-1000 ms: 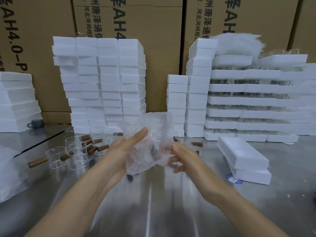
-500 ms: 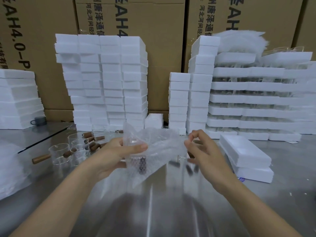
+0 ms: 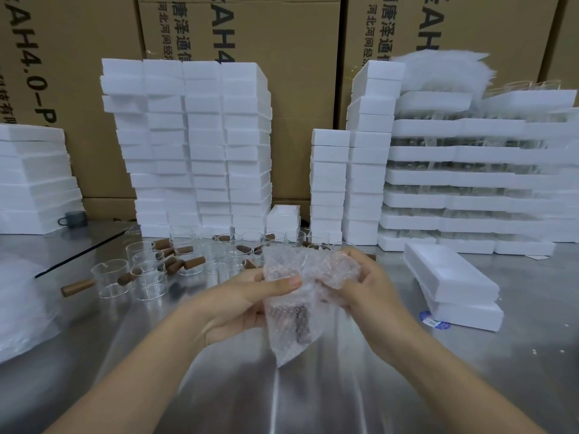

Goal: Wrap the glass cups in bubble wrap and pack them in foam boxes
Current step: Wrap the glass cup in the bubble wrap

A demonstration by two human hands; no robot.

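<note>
Both hands are raised over the middle of the steel worktop (image 3: 313, 402), with one bundle between them.
- Left hand (image 3: 238, 305): fingers curled round the left side of the bubble wrap (image 3: 282, 277), thumb pressed flat across its front.
- Right hand (image 3: 372, 286): fingers bunched on the crumpled upper right of the wrap, pinching it.
- Wrapped glass cup (image 3: 301, 321): inside the wrap between the hands. The glass is hard to make out. Its dark handle shows through the bubbles, pointing down.
- The lower corner of the wrap hangs free. Can't tell whether it touches the worktop.

Rest:
- Loose glass cups (image 3: 147, 270) with brown wooden handles stand upright in a cluster beyond the hands, toward the far left.
- Two closed foam boxes (image 3: 451, 277) sit near the right edge, the top one skewed across the lower.
- A blue-white sticker (image 3: 432, 322) lies just beside the lower box.
- Tall foam box stacks (image 3: 194, 145) line the far edge, and a lower stack (image 3: 34, 177) sits at the far left corner.
- Foam trays (image 3: 470, 177) with glassware between the layers are stacked at the far right.
- A grey mug (image 3: 75, 219) stands beside the far-left stack.
- Clear plastic sheeting (image 3: 18, 308) lies at the left edge.
- Cardboard cartons (image 3: 282, 89) stand behind everything.
</note>
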